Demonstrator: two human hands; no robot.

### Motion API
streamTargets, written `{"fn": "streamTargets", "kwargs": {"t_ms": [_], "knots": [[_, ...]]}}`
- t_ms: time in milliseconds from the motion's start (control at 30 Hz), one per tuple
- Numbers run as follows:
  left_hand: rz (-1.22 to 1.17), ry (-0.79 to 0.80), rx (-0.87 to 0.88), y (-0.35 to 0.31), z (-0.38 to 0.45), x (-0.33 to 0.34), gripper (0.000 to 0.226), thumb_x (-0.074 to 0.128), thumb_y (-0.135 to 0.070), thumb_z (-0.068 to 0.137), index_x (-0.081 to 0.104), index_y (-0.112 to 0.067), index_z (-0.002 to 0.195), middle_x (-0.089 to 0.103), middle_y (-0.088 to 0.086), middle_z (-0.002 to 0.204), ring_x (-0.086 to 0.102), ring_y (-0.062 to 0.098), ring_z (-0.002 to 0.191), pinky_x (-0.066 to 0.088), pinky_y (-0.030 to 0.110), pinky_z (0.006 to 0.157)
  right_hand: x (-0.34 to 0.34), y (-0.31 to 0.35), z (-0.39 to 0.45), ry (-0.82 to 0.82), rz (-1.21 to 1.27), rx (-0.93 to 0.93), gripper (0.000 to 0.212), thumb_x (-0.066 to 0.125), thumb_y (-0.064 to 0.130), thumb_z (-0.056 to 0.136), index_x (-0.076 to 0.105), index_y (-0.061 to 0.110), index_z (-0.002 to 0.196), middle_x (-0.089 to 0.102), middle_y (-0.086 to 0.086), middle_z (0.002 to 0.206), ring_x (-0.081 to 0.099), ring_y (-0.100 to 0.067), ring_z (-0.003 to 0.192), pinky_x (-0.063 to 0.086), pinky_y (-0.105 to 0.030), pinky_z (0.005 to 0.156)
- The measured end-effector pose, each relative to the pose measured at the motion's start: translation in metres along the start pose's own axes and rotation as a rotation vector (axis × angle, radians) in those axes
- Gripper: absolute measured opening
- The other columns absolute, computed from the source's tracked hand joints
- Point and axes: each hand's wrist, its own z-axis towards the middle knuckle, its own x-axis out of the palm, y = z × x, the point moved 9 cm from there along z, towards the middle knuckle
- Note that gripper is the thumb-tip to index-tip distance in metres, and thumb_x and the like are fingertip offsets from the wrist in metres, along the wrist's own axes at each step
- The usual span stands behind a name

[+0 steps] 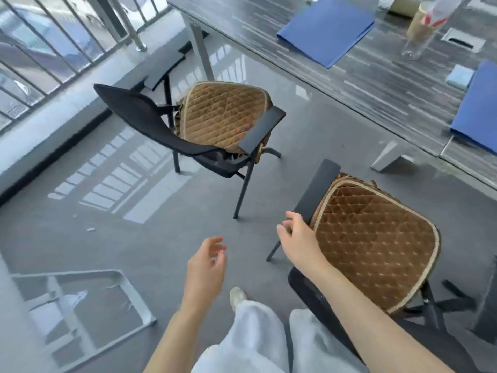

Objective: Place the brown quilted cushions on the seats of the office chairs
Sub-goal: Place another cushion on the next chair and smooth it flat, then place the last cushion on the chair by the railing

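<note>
Two black office chairs stand on the grey floor. The far chair [150,117] carries a brown quilted cushion [220,114] flat on its seat. A second brown quilted cushion [376,238] lies on the seat of the near chair [317,189] at the right. My right hand [295,238] hovers at the near chair's left armrest, next to that cushion's edge, fingers loosely curled and holding nothing. Over the floor between the chairs my left hand [207,267] hangs relaxed and empty.
A grey striped table [349,76] runs along the right, bearing blue folders [326,28], a plastic bottle [425,25] and a small blue pad [460,76]. A metal railing [53,49] lines the window at left. A metal frame [80,313] lies on the floor at lower left.
</note>
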Motion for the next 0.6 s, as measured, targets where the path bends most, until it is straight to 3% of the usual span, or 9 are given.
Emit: {"fn": "streamTargets", "kwargs": {"t_ms": [100, 200, 367, 467, 600], "knots": [[0.003, -0.109, 0.019, 0.016, 0.018, -0.071, 0.021, 0.055, -0.003, 0.093, 0.062, -0.017, 0.107, 0.069, -0.005, 0.088, 0.065, 0.014, 0.082, 0.048, 0.024, 0.073, 0.043, 0.041, -0.007, 0.019, 0.010, -0.039, 0.045, 0.047, 0.028, 0.100, 0.038, 0.013, 0.142, 0.053, -0.004, 0.135, 0.049, -0.022, 0.124, 0.033, -0.024, 0.091], [-0.047, -0.223, 0.003, 0.023, 0.031, -0.132, 0.020, 0.056, -0.002, 0.093, 0.061, -0.020, 0.101, 0.068, -0.007, 0.082, 0.063, 0.014, 0.078, 0.046, 0.026, 0.069, 0.080, 0.082, -0.017, 0.072, 0.008, -0.080, 0.043, 0.047, 0.028, 0.099, 0.041, 0.014, 0.139, 0.055, -0.003, 0.131, 0.051, -0.021, 0.121, 0.034, -0.025, 0.087], [-0.089, -0.285, -0.020, 0.027, 0.060, -0.182, 0.021, 0.057, -0.003, 0.091, 0.061, -0.022, 0.098, 0.069, -0.010, 0.079, 0.064, 0.024, 0.075, 0.049, 0.039, 0.071, 0.103, 0.162, -0.008, 0.095, 0.020, -0.199, 0.042, 0.045, 0.032, 0.099, 0.042, 0.018, 0.139, 0.057, 0.001, 0.127, 0.052, -0.018, 0.118, 0.042, -0.036, 0.101], [-0.108, -0.311, -0.005, 0.013, 0.081, -0.198, 0.019, 0.057, -0.004, 0.092, 0.062, -0.020, 0.099, 0.071, -0.004, 0.081, 0.068, 0.022, 0.083, 0.051, 0.034, 0.076, 0.101, 0.212, 0.009, 0.092, 0.029, -0.288, 0.042, 0.044, 0.033, 0.099, 0.041, 0.020, 0.139, 0.056, 0.005, 0.120, 0.051, -0.017, 0.117, 0.043, -0.041, 0.102], [-0.102, -0.319, 0.039, -0.020, 0.123, -0.218, 0.018, 0.057, -0.009, 0.093, 0.063, -0.023, 0.103, 0.072, -0.007, 0.086, 0.068, 0.012, 0.087, 0.044, 0.018, 0.069, 0.082, 0.256, 0.046, 0.032, 0.068, -0.325, 0.038, 0.045, 0.032, 0.099, 0.045, 0.020, 0.135, 0.056, 0.005, 0.118, 0.052, -0.013, 0.113, 0.044, -0.032, 0.097]]}}
